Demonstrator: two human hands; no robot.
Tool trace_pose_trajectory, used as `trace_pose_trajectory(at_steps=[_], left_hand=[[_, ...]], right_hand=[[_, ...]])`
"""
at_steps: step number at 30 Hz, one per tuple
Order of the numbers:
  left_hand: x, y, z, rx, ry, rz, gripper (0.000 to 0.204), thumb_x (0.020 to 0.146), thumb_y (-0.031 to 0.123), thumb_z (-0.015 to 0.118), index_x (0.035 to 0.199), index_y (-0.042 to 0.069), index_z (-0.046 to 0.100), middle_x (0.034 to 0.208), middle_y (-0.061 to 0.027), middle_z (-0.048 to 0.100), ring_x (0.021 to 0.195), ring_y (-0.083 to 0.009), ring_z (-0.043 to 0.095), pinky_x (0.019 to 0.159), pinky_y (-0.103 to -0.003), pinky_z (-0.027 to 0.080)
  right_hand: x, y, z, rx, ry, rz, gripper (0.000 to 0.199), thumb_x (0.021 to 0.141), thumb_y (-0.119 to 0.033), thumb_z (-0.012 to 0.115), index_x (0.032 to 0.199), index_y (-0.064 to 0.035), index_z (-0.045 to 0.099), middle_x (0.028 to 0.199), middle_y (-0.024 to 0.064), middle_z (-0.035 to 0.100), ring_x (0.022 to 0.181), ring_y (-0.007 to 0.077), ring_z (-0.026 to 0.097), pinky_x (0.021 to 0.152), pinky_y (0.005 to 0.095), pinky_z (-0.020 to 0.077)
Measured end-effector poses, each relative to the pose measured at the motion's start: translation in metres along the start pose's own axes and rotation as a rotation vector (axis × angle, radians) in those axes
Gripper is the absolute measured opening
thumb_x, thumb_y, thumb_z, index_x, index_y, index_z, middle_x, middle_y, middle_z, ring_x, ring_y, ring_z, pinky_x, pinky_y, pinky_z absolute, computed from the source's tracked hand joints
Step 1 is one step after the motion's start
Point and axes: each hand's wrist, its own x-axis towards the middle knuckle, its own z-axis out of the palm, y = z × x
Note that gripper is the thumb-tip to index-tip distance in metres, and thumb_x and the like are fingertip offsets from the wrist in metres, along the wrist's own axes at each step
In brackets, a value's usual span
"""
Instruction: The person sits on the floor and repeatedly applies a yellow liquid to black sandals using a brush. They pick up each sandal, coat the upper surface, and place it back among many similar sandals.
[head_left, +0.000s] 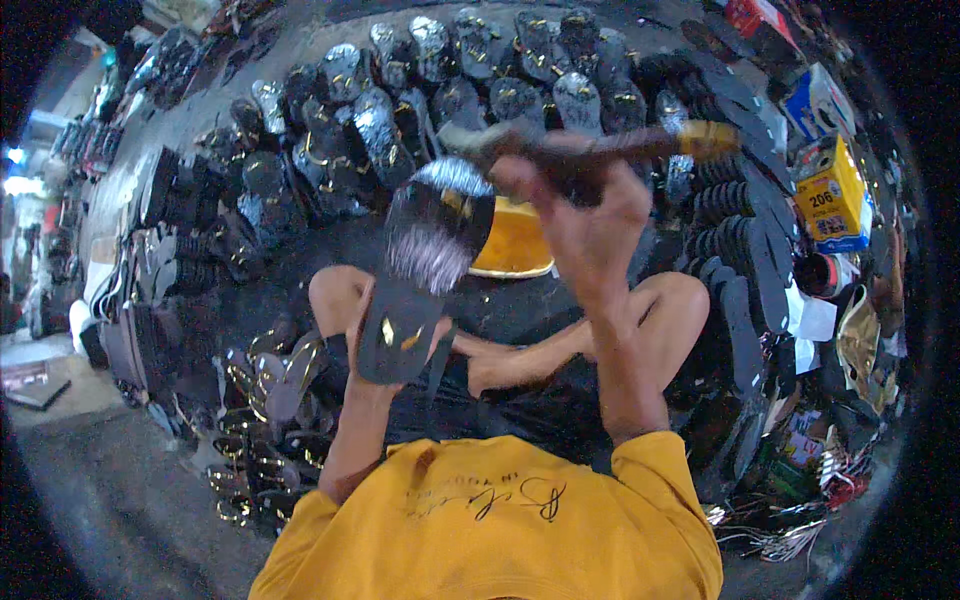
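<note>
A yellow shirt (500,530) fills the bottom centre. Mid-frame, the left hand (375,375) clasps a black sandal sole (420,270); the right hand (590,215) is clenched round a brush (600,145).

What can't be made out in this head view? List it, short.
- Left hand: mostly hidden behind the black sandal sole it holds; its grip cannot be seen.
- Brush in the right hand: motion-blurred; the bristle end near the sole is unclear.
- Yellow bowl: partly covered by sole and hand; contents not visible.
- Rows of soles at the top: bent by the fisheye rim, details too small.
</note>
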Motion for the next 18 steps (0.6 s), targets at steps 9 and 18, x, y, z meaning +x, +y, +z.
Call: trace_pose_trajectory(at_steps=[9, 18], left_hand=[[0.038, 0.021, 0.048, 0.376, 0.078, 0.127, 0.044, 0.106, 0.036, 0.056, 0.143, 0.012, 0.057, 0.132, -0.0138, 0.068, 0.113, -0.0246, 0.070, 0.090, -0.042, 0.063], [0.030, 0.012, 0.085, 0.581, 0.366, 0.257, 0.065, 0.102, 0.057, 0.052, 0.142, 0.006, 0.055, 0.124, -0.0154, 0.070, 0.109, -0.0296, 0.071, 0.095, -0.049, 0.060]], right_hand=[[-0.033, -0.036, 0.023, 0.169, 0.035, 0.119, 0.024, 0.081, -0.022, 0.088, 0.097, -0.0078, 0.079, 0.087, 0.0080, 0.078, 0.072, 0.0189, 0.074, 0.065, 0.0323, 0.0569], [-0.069, -0.082, 0.017, 0.364, -0.089, 0.422, 0.021, 0.081, -0.013, 0.086, 0.097, -0.0046, 0.075, 0.094, 0.0097, 0.078, 0.087, 0.0215, 0.077, 0.078, 0.0370, 0.0602]])
